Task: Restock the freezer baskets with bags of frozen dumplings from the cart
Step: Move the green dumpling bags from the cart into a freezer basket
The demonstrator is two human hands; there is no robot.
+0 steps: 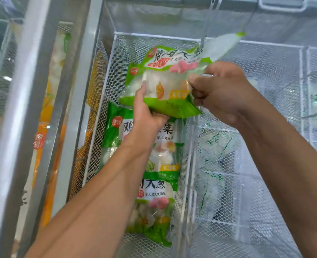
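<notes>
A green and white bag of frozen dumplings (166,81) is held tilted over the far end of a white wire-mesh freezer basket (105,84). My left hand (146,112) grips its lower left edge from beneath. My right hand (221,90) pinches its right side. Two more green dumpling bags lie flat in the same basket: one in the middle (114,135) and one nearer me (154,215), both partly hidden by my left forearm.
A neighbouring mesh basket (256,112) on the right holds pale green-and-white bags (217,142) low down. Left of the grey metal divider (75,108), orange and yellow packages (46,127) stand in another basket. The freezer's frosted back wall (172,17) is ahead.
</notes>
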